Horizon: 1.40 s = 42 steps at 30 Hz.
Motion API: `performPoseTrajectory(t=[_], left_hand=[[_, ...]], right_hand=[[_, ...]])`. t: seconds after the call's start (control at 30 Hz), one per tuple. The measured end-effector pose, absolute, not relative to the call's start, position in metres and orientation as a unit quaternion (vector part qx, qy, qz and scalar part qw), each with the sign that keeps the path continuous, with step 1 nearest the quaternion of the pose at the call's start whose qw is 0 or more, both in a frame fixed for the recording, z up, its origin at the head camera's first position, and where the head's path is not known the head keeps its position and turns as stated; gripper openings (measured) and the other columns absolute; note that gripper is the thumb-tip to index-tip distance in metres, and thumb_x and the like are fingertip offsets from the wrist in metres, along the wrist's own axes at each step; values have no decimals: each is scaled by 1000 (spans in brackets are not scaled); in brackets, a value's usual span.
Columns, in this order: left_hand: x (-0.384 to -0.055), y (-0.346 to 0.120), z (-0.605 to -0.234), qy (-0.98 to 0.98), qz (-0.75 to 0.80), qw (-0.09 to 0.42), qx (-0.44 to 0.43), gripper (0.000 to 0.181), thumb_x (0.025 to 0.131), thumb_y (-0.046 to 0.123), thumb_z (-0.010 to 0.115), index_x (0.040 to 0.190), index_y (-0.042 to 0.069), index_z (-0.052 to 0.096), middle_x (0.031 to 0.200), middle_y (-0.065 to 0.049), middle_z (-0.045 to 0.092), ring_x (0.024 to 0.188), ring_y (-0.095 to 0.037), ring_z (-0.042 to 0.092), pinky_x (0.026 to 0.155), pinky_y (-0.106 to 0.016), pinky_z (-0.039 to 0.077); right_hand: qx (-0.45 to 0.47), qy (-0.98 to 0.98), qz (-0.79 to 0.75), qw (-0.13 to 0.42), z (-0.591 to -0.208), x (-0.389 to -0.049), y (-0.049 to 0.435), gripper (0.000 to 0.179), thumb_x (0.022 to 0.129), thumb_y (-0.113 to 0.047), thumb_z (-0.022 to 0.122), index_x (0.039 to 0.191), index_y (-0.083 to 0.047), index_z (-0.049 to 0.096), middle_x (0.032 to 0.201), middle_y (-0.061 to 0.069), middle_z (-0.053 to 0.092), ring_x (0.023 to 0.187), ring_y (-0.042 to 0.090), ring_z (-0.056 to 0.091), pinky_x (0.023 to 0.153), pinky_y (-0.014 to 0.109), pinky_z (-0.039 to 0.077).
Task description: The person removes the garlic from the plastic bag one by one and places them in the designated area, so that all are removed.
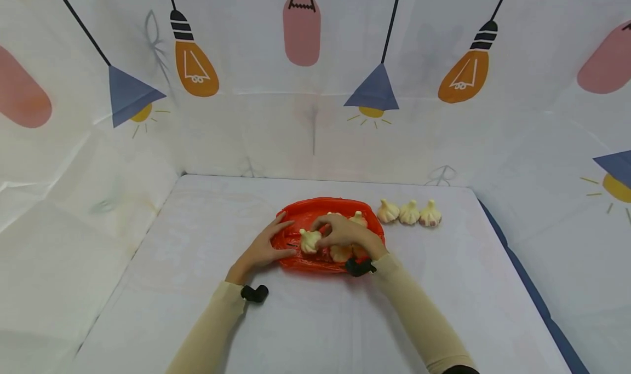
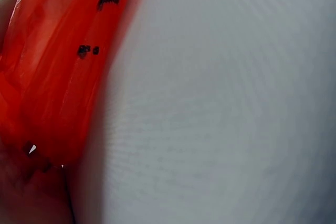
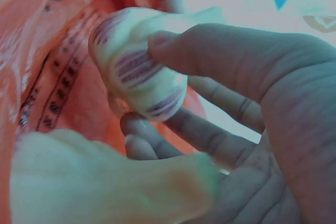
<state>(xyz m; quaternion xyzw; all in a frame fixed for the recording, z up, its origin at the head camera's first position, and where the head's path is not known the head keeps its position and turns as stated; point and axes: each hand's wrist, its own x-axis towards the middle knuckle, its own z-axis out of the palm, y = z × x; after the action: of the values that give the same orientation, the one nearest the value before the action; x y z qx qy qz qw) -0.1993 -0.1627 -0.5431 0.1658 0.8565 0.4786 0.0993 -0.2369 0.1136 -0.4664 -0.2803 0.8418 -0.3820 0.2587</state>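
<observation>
Pinching one garlic bulb (image 1: 308,241) over the red plastic bag (image 1: 320,201), the right hand (image 1: 347,232) relies on thumb and fingers alone, so the rounded sides could slip and drop it against the other bulbs (image 1: 340,253) inside. The left hand (image 1: 261,248) spreads wide at the bag's left end; if it lifts away, the thin plastic may sag inward. Three more bulbs (image 1: 409,213) rest on the bench (image 1: 296,324), just right of the bag, and could roll if bumped.

White table (image 1: 315,330) | red plastic bag (image 1: 325,203), mouth open | three garlic bulbs (image 1: 409,213) in a row beside it
</observation>
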Motion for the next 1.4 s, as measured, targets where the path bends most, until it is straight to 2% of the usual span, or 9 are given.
performPoseTrajectory(t=[0.17,0.3,0.53,0.73,0.83,1.03,1.2,1.4], left_hand=[[-200,-162,-543,857,478,98,166,81,83,39,85,154,23,49,173,4,17,160,-33,14,123,-68,17],[-200,-162,-545,858,477,96,166,81,83,39,85,154,24,49,174,4,16,160,-33,13,124,-68,18],[-199,-162,-546,856,485,93,157,82,83,40,85,155,25,48,174,5,14,160,-33,13,124,-66,19],[-199,-161,-546,856,483,90,163,83,83,40,85,155,22,48,174,2,13,160,-36,12,123,-68,19],[-199,-161,-546,856,484,89,160,84,83,38,86,155,22,48,174,4,13,160,-33,12,124,-67,18],[-199,-161,-546,859,477,91,161,84,83,41,85,156,22,47,174,4,12,160,-34,12,124,-67,19],[-198,-161,-546,860,475,87,167,83,84,41,84,156,20,47,174,1,13,160,-37,13,123,-67,20],[-198,-161,-546,860,477,85,162,85,83,41,86,156,22,47,174,4,13,160,-34,13,124,-66,20]], right_hand=[[-267,838,-420,224,-462,-229,121,32,89,-23,80,120,-20,70,117,0,69,98,19,65,85,34,56],[-251,838,-446,191,-457,-220,128,34,89,-25,80,121,-18,69,118,5,69,101,22,66,86,36,58],[-205,838,-491,126,-449,-205,142,39,88,-26,82,124,-18,68,122,7,70,102,22,69,87,37,59],[-166,827,-531,83,-443,-193,153,41,89,-23,81,127,-15,66,123,13,68,102,27,70,78,35,59],[-150,828,-537,65,-442,-189,159,40,91,-23,79,128,-15,66,124,14,67,102,28,69,76,35,59],[-141,817,-559,10,-445,-187,173,38,93,-19,78,129,-13,66,131,14,65,108,34,68,82,29,59],[-128,795,-591,-50,-443,-184,186,41,92,-15,79,131,-9,65,136,11,63,110,24,68,84,21,57],[-92,763,-630,-114,-436,-182,203,42,91,-4,76,131,-1,64,131,9,63,104,10,67,84,17,58]])
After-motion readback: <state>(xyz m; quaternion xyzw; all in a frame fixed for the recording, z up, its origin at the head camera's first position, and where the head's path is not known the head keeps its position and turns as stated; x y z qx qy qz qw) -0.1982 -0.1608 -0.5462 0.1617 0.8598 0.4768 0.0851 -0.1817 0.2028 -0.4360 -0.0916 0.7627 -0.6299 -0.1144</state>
